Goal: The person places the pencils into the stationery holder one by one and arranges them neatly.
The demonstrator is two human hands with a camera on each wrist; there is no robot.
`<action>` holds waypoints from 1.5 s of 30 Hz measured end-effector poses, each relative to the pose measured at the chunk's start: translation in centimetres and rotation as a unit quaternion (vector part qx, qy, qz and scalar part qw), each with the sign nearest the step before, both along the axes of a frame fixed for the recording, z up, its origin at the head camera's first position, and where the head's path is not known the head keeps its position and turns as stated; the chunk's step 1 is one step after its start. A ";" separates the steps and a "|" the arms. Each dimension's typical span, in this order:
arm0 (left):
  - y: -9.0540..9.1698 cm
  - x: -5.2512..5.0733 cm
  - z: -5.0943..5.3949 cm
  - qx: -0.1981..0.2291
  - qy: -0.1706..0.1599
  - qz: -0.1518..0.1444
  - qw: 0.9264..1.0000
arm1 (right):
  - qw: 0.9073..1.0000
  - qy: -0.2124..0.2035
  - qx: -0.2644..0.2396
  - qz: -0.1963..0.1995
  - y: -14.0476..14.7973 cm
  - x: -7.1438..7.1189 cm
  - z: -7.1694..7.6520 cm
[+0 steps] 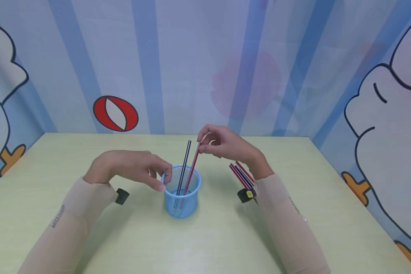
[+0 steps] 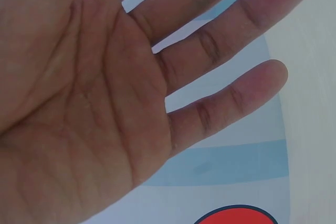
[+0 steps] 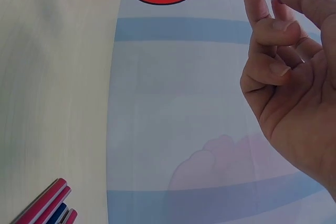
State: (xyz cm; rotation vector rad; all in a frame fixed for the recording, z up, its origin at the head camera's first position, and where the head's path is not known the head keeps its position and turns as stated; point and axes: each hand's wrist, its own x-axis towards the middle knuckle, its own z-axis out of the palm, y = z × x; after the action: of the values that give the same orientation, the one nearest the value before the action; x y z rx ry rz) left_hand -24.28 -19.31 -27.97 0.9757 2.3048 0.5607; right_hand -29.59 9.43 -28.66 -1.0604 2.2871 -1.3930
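A light blue see-through cup (image 1: 180, 207) stands on the table. My left hand (image 1: 133, 167) holds its left rim between thumb and index finger; the left wrist view shows the other fingers (image 2: 210, 45) of that hand stretched out, with the cup out of sight. With thumb and fingertips my right hand (image 1: 226, 142) pinches the top of a red striped pencil (image 1: 193, 167), whose lower end is inside the cup. A dark striped pencil (image 1: 183, 165) leans in the cup beside it. In the right wrist view the right hand (image 3: 289, 77) has its other fingers curled.
Several red and dark striped pencils (image 1: 241, 175) lie on the table (image 1: 205, 243) near the right wrist, partly hidden by the sleeve. A printed backdrop with blue stripes (image 1: 148, 68) stands behind the table. Black wrist cameras (image 1: 122, 196) sit under both wrists.
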 end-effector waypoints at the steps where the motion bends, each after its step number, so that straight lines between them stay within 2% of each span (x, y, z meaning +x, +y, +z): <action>1: 0.0 0.0 0.0 0.001 -0.001 0.000 1.000 | 1.000 0.000 0.002 -0.001 0.0 0.0 0.0; 9: -0.1 0.0 0.0 0.005 0.001 -0.004 1.000 | 1.000 0.007 0.022 -0.008 0.2 -0.2 0.0; 20: -0.1 0.0 -0.1 0.017 -0.006 -0.006 1.000 | 0.995 0.039 0.076 -0.059 1.4 -1.2 -0.8; 27: -0.1 -0.1 -0.1 0.016 -0.003 -0.008 1.000 | 0.992 0.049 0.083 -0.082 2.7 -2.0 -1.1; 35: -0.1 0.0 -0.2 0.018 -0.006 -0.006 1.000 | 0.989 0.041 0.090 -0.105 4.3 -2.9 -1.8; 40: -0.1 0.0 -0.1 0.019 -0.005 -0.006 1.000 | 0.986 0.045 0.104 -0.121 5.1 -3.2 -2.1; 45: -0.1 0.1 0.0 0.013 -0.005 -0.004 1.000 | 0.980 0.048 0.141 -0.134 5.6 -3.3 -2.1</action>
State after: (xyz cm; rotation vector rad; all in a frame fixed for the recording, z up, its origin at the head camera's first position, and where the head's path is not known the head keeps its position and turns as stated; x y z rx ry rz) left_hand -24.18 -19.36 -27.93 0.9914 2.2898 0.5919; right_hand -32.91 15.03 -30.81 -0.7680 2.6794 -1.0738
